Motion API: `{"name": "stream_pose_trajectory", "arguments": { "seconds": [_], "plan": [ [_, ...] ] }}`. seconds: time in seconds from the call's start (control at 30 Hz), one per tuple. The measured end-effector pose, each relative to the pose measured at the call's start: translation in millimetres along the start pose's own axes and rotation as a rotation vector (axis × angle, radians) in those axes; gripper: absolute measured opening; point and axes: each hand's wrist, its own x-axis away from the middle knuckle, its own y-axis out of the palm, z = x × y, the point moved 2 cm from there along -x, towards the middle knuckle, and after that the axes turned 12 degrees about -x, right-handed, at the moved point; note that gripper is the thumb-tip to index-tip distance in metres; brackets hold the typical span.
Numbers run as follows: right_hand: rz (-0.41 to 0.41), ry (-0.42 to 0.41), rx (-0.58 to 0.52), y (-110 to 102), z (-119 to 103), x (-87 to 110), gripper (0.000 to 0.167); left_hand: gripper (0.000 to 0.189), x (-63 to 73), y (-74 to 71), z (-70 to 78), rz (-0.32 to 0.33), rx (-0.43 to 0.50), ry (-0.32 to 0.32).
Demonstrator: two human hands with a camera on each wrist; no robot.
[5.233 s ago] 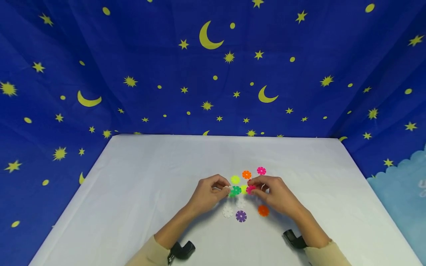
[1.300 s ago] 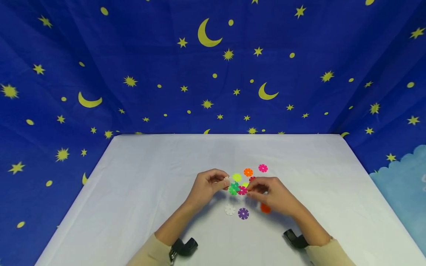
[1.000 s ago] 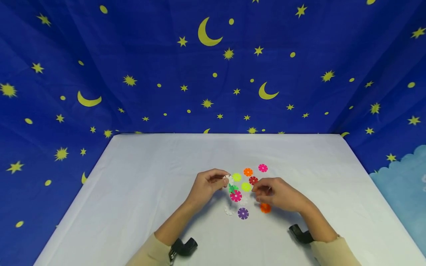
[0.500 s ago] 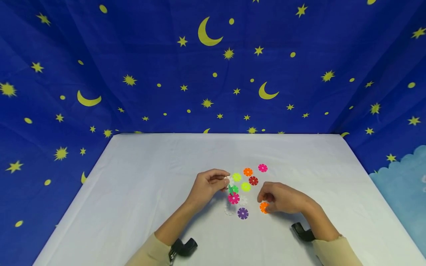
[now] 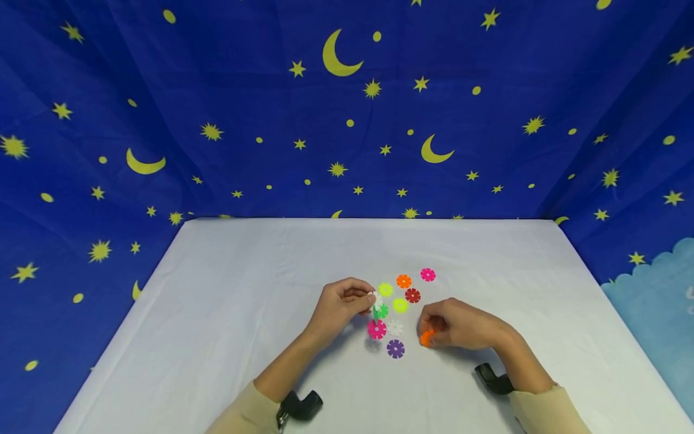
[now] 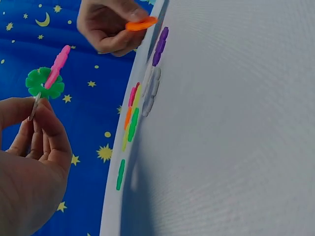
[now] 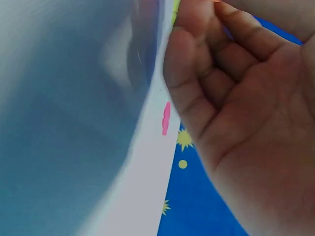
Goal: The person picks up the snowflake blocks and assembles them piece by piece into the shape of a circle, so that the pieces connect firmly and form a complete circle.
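My left hand (image 5: pixel 338 310) pinches a white notched disc (image 5: pixel 375 299) between thumb and fingertips. A green notched disc (image 6: pixel 55 89) is slotted onto that white one, and a pink disc (image 6: pixel 60 64) is slotted into the green one, so the three make a chain above the table. Over to the right, my right hand (image 5: pixel 461 325) pinches an orange notched disc (image 5: pixel 426 339) by its edge. The left wrist view shows this orange disc (image 6: pixel 140 24) held off the table surface. In the right wrist view, the right hand's fingertips are partly cut off at the top.
Loose notched discs lie between and beyond the hands: yellow (image 5: pixel 400 305), orange (image 5: pixel 403 281), red (image 5: pixel 412 295), pink (image 5: pixel 428 275), white (image 5: pixel 395 327), purple (image 5: pixel 396 349) and green (image 5: pixel 383 311). A white cloth (image 5: pixel 260 271) covers the table. Behind hangs a blue starry curtain (image 5: pixel 249 90).
The right hand has let go of the pink disc, now attached to the green one, moved right and towards me, and taken hold of the orange disc. The left hand keeps its white disc.
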Motion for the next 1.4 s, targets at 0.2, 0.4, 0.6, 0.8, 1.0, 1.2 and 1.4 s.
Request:
{"name": "stream_pose_trajectory", "arguments": {
  "seconds": [0.2, 0.4, 0.6, 0.8, 1.0, 1.2, 1.4],
  "plan": [
    [0.138, -0.089, -0.034, -3.6, -7.5, 0.8, 0.022, 0.016, 1.1, 2.5, 0.7, -0.01, 0.007, -0.028],
    [0.218, -0.16, -0.079, -6.1, -12.6, -0.1, 0.022, 0.017, 7.8, 2.5, 21.1, -0.029, 0.002, -0.048],
    [0.267, -0.181, -0.135, -5.7, -14.4, -1.3, 0.021, 0.019, 11.2, 3.5, 31.2, -0.048, 0.009, -0.041],
    [0.335, -0.163, -0.151, -4.7, -17.9, -2.5, 0.02, 0.018, 10.6, 4.6, 28.6, -0.074, 0.003, -0.046],
    [0.386, -0.237, -0.135, -2.1, -25.6, -3.8, 0.015, 0.022, 10.3, 6.0, 27.2, -0.091, 0.0, -0.04],
    [0.415, -0.34, -0.091, 2.2, -31.6, -4.9, 0.026, 0.022, 10.7, 7.0, 27.0, -0.099, -0.011, -0.041],
    [0.416, -0.399, -0.081, 5.1, -34.7, -5.6, 0.022, 0.021, 11.1, 7.4, 27.9, -0.113, -0.02, -0.038]
  ]
}}
